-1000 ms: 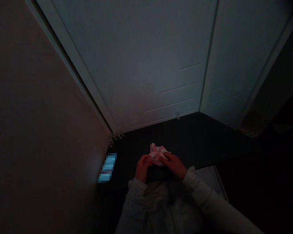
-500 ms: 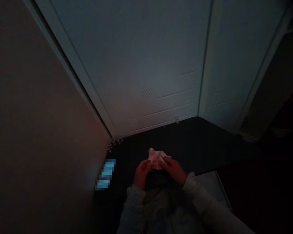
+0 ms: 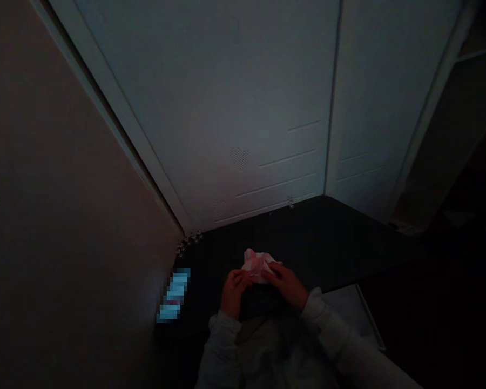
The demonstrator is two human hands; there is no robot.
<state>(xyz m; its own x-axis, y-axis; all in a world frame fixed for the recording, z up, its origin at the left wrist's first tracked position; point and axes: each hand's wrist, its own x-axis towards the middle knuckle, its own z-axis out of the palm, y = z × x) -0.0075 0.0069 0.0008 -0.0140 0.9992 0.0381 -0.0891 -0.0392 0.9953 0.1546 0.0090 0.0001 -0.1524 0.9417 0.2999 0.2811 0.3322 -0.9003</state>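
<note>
Left hand [image 3: 232, 292] now further over crumpled pink cloth [image 3: 257, 263]

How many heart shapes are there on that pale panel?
2: an upper heart and a lower, fainter heart to its left, both beyond the crumpled pink piece. Dimness may hide others.

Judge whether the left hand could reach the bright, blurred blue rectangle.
Probably yes: nothing visible stands between the left hand and blue rectangle, though that hand touches the crumpled pink-and-white sheet.
</note>
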